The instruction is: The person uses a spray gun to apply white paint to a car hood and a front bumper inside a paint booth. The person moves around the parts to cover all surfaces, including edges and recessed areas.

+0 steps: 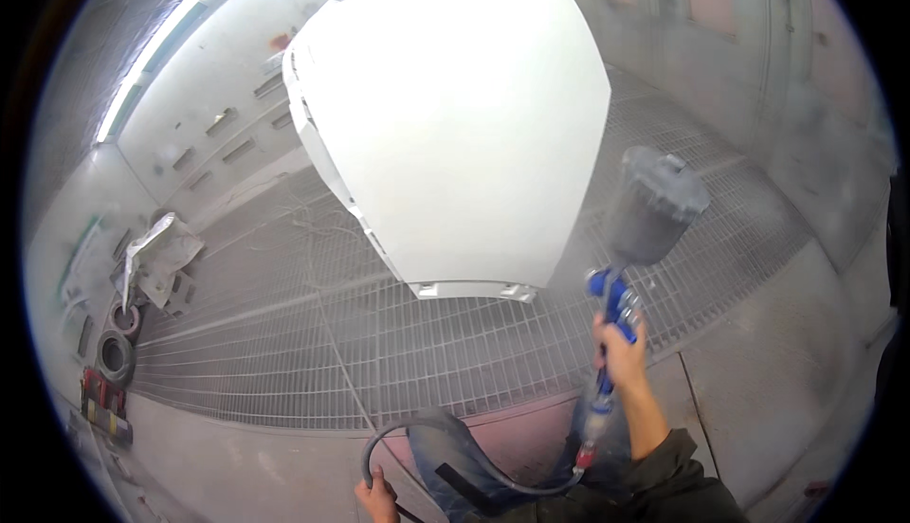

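Observation:
My right hand [624,351] is closed round the grip of a blue spray gun [614,297], held to the right of a large white car hood [464,135]. A grey, translucent paint cup [656,206] sits on top of the gun. Below the grip, a red fitting [585,455] joins it to a grey air hose [502,474]. That hose loops across my legs to my left hand [377,498], whose fingers are wrapped round it near the lower edge. The hood stands before me with its narrow end toward me; what supports it is hidden.
Metal floor grating [455,352] spreads under the hood. Along the left wall are a crumpled silvery sheet [161,248], tyre-like rings [116,356] and a red-and-black object [106,405]. Booth walls [701,59] with pinkish panels rise at the right, and a light strip [156,54] runs upper left.

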A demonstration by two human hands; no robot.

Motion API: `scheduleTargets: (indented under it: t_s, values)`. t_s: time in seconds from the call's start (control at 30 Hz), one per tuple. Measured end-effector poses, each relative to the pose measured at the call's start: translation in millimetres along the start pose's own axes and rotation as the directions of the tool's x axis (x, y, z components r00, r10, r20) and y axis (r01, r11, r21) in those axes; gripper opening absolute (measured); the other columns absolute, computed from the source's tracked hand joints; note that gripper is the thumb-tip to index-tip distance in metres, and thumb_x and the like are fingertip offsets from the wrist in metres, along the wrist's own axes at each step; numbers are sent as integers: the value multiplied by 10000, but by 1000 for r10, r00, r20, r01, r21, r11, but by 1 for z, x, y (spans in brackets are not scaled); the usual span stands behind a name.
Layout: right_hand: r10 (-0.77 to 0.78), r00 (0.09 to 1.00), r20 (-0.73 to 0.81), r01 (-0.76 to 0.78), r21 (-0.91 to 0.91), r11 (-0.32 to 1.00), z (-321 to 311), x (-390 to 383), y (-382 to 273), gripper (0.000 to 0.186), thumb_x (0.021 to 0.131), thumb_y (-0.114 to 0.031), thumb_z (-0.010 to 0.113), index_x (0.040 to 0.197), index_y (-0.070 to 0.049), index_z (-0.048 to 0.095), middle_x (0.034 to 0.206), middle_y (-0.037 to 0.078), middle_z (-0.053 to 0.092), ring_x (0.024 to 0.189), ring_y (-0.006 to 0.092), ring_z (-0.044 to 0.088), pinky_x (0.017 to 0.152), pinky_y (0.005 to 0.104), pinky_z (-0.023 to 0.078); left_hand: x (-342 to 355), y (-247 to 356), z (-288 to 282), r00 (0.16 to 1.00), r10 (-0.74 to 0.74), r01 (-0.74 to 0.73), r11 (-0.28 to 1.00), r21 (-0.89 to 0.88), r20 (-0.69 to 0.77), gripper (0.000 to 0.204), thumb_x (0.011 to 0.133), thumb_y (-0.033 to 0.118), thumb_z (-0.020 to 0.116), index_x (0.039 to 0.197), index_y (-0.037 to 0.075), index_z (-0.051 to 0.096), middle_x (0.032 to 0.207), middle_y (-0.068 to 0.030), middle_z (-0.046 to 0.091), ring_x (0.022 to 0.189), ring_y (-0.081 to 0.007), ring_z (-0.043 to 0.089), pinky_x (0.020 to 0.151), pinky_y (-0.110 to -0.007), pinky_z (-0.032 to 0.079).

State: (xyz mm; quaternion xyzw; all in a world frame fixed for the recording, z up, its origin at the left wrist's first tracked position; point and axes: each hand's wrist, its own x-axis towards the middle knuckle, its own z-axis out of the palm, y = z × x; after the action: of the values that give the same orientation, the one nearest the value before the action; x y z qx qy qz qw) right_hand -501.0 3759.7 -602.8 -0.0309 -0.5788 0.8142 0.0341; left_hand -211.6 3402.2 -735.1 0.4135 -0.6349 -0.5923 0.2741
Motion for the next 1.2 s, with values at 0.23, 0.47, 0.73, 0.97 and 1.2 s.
scheduleTargets:
  t_s: [0.23, 0.47, 0.73, 0.97, 1.2]
  values:
    - [42, 664, 747, -285, 201, 937, 86, -41, 3, 436, 811, -20, 567, 1240, 13, 497, 925, 59, 604, 582, 123, 575, 449, 222, 455, 4, 5, -8, 974, 110, -95, 992, 84, -197, 366, 902, 258, 607, 588, 98, 510, 472, 30, 399, 411, -85, 364, 396, -277, 285]
    - [191, 939, 285, -226, 95, 970, 21, -14, 64, 287, 749, -25, 604, 1026, -28, 531, 694, 36, 565, 429, 114, 489, 369, 241, 416, -9, 15, 1, 965, 239, -206, 947, 246, -111, 408, 891, 263, 612, 546, 76, 495, 485, 16, 424, 433, -91, 351, 422, -315, 260]
    - [4, 929, -370, 61, 165, 984, -27, 22, 95, 256, 737, -16, 544, 992, -15, 570, 730, 77, 569, 557, 138, 551, 349, 277, 452, 8, 37, 57, 979, 203, -193, 953, 234, -19, 379, 895, 280, 598, 638, 2, 586, 509, -2, 426, 524, -107, 373, 471, -352, 284]
    - [310, 935, 173, -347, 261, 901, -10, -18, -12, 558, 738, 20, 497, 1294, 29, 452, 1096, 192, 590, 967, 299, 616, 524, 372, 595, 20, 45, 25, 984, 166, -145, 951, 272, -59, 340, 905, 240, 555, 669, -3, 594, 510, 6, 415, 506, -113, 394, 465, -341, 298]
    - [322, 831, 454, -481, 294, 826, 46, -4, -221, 429, 780, -71, 546, 1171, 104, 511, 1011, 231, 621, 892, 325, 640, 534, 355, 589, -27, 68, -55, 995, 20, -58, 917, 394, 100, 253, 927, 195, 521, 990, -12, 652, 577, 21, 430, 526, -73, 398, 455, -285, 327]
